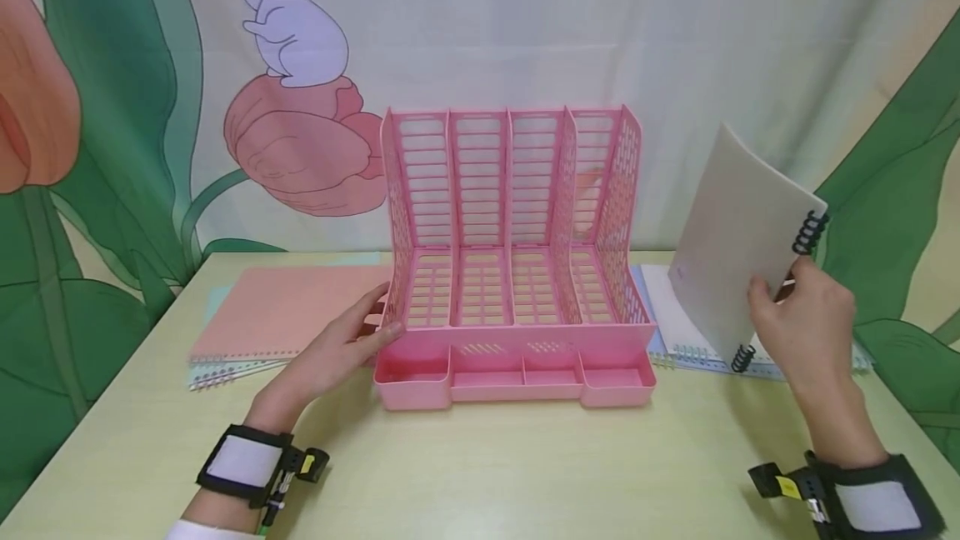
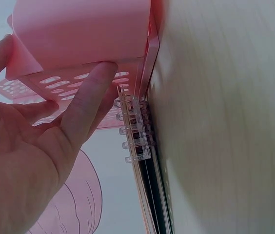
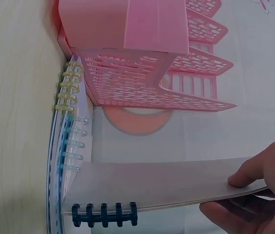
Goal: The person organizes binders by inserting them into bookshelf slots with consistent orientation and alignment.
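A pink file organizer (image 1: 513, 327) with tall slatted dividers and a row of front trays stands mid-table. My left hand (image 1: 348, 340) holds its left side near the front, thumb over the edge and the other fingers along the perforated side wall (image 2: 69, 83). To the right, my right hand (image 1: 810, 319) pinches a pale notebook (image 1: 738, 232) with black binding rings (image 1: 810, 232) by its bound edge, thumb on the cover. The notebook is tilted up, its lower end close over the stack of ring-bound notebooks (image 3: 62, 141) at the right.
A pile of ring-bound notebooks with a peach cover (image 1: 292, 307) on top lies left of the organizer, close to my left hand. Behind the light wooden table (image 1: 517, 473) hangs a printed curtain (image 1: 495, 23) with flowers and a white animal.
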Tool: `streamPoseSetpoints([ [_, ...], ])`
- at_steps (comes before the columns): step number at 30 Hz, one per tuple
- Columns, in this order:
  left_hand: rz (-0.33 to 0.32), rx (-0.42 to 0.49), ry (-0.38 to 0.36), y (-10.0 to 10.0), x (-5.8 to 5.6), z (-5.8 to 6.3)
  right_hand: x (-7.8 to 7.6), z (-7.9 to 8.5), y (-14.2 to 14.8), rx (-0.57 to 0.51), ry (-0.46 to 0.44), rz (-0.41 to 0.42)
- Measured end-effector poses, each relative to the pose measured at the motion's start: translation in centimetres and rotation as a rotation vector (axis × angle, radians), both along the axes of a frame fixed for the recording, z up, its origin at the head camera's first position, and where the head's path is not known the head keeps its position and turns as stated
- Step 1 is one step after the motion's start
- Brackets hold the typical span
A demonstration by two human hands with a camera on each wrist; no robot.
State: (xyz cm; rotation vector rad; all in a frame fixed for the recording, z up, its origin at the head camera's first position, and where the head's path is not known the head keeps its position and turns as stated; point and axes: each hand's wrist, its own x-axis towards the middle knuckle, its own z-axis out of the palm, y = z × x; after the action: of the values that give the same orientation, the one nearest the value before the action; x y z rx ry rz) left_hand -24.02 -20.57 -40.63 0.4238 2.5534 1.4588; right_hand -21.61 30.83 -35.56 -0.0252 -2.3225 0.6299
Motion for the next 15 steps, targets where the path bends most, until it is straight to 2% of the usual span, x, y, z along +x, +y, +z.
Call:
streamPoseSetpoints([
  [15,-0.012,0.009,0.008,0.02,-0.11,-0.1,0.24,0.3,-0.32,0.016,0.019,0.018],
])
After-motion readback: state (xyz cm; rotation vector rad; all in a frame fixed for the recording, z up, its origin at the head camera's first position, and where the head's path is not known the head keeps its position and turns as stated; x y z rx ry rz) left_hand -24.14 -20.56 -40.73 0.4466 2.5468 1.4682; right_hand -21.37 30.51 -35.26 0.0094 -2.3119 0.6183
